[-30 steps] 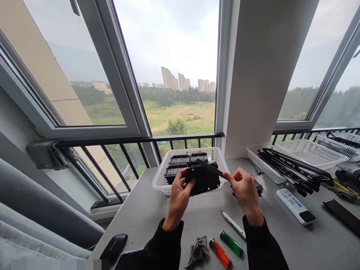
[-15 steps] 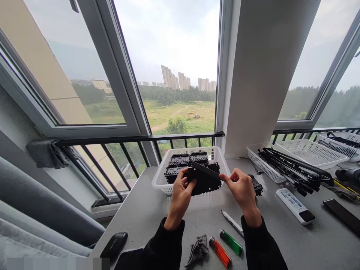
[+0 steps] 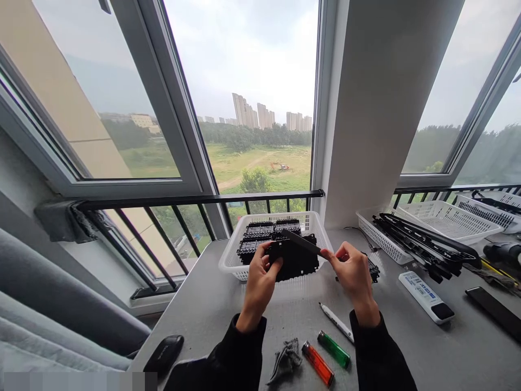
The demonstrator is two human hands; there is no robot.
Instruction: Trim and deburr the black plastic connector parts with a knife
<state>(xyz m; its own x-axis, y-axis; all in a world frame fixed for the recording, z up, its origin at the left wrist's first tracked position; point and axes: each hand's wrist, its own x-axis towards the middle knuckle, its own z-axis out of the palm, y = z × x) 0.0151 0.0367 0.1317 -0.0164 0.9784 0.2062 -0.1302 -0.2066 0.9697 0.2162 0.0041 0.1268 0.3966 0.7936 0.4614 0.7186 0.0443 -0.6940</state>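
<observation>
A flat black part (image 3: pixel 293 263) with a notched edge is gripped between the thumb and fingers of my left hand (image 3: pixel 261 279). My right hand (image 3: pixel 355 274) pinches the end of a thin black strip (image 3: pixel 302 242), which slants over the upper edge of the part. Behind them, a white basket (image 3: pixel 230 263) holds stacks of similar black parts (image 3: pixel 254 232). Another black part (image 3: pixel 372 270) lies on the table beyond my right hand, partly hidden by it.
On the grey table (image 3: pixel 211 320) lie a marker (image 3: pixel 336 321), a green lighter (image 3: pixel 334 349), a red lighter (image 3: pixel 317 363), a grey cloth (image 3: pixel 285 361) and a black mouse (image 3: pixel 164 355). At right are a white device (image 3: pixel 425 296) and white baskets (image 3: pixel 448 220) with long black pieces.
The strip's far end has shifted slightly up and left over the part, and my right hand has moved a little. My left hand keeps its hold.
</observation>
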